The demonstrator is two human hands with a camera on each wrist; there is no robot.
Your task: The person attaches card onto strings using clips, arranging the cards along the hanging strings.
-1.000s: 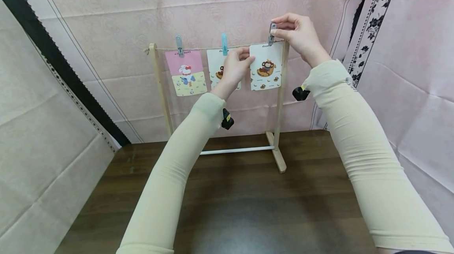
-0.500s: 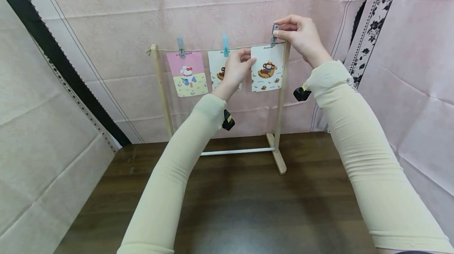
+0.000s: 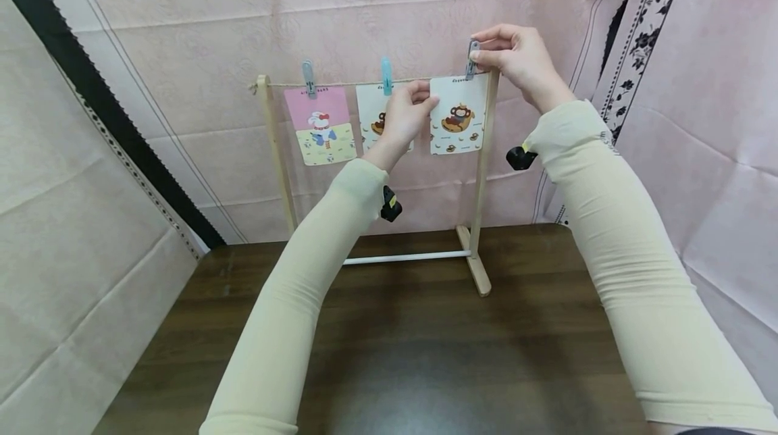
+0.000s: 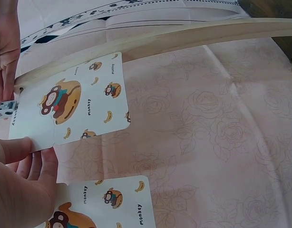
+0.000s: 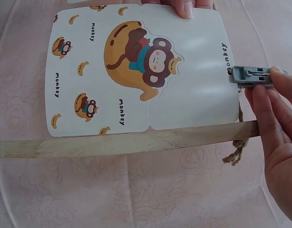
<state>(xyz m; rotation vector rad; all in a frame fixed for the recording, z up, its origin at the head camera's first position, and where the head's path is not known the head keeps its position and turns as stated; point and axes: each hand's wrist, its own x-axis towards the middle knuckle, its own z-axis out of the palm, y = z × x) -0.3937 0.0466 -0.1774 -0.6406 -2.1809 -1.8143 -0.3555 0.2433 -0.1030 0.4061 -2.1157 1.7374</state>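
A white card with a monkey on a banana (image 3: 457,121) hangs at the right end of a rope (image 3: 340,84). My left hand (image 3: 406,116) pinches its left edge between thumb and fingers. At the card's top edge, my right hand (image 3: 519,63) pinches a grey clothespin (image 3: 472,60), close to the right post. The right wrist view shows the clothespin (image 5: 253,76) over the card's top edge, by the rope. Behind my left hand hangs a second monkey card (image 3: 368,107) under a blue clothespin (image 3: 386,77), partly hidden. A pink and yellow card (image 3: 321,125) hangs at left.
The wooden stand has a left post (image 3: 275,144), a right post (image 3: 482,165) and a foot (image 3: 477,269) on the dark wooden table (image 3: 413,340). A white crossbar (image 3: 407,257) runs low between them. Pink patterned cloth (image 3: 425,23) stands behind.
My right hand and the grey clothespin have shifted slightly to the right along the card's top edge. My left hand keeps its pinch on the card, nearly still.
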